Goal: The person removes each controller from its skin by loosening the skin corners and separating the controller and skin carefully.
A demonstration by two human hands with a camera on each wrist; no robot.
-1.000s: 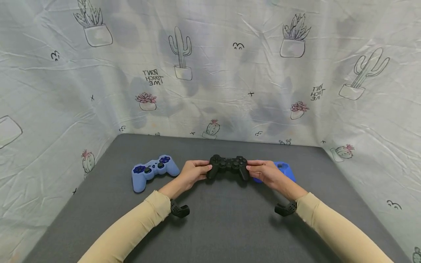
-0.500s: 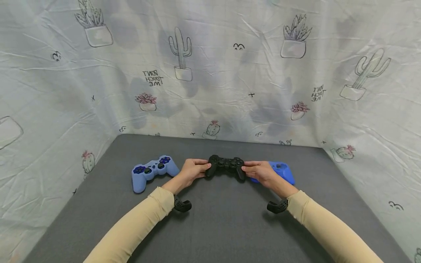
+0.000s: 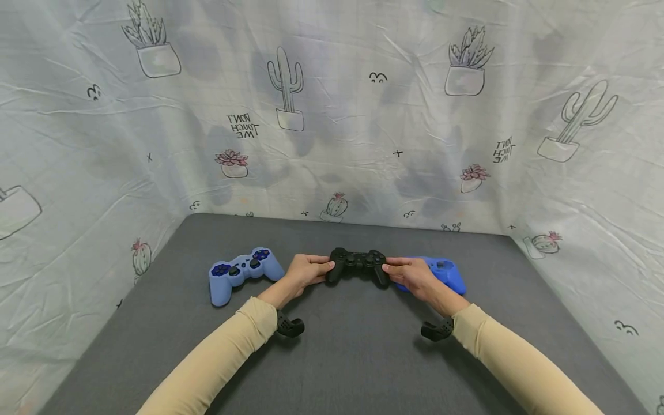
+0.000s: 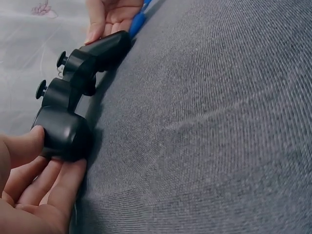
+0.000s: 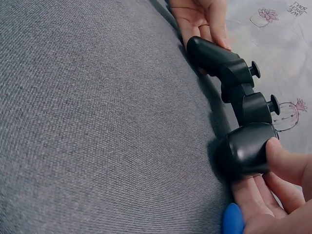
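From the head view, a person in tan sleeves is leaning both arms over a grey desk (image 3: 342, 357). The left hand (image 3: 303, 272) is gripping the left handle of a black game controller (image 3: 358, 264), thumb on top and fingers curled beneath. The right hand (image 3: 412, 274) is gripping the right handle the same way. The controller is sitting on the desk, near its far middle. A light blue controller (image 3: 242, 272) is lying just to the left of the left hand, apart from it. A bright blue controller cover (image 3: 445, 272) is lying behind the right hand, partly hidden by it. A wrinkled sheet printed with cacti (image 3: 332, 115) is hanging around the desk on three sides.

In the left wrist view, the left hand (image 4: 29, 185) is holding the near handle of the black controller (image 4: 73, 107), thumb against its top and fingers underneath it. The two sticks are standing up off its face, and the right hand (image 4: 109, 17) is closing on the far handle.

In the right wrist view, the right hand (image 5: 273, 195) is pinching the near handle of the controller (image 5: 239, 117) between thumb and fingers, with the blue cover (image 5: 233, 219) touching the fingers. The left hand (image 5: 202, 19) is holding the far end.
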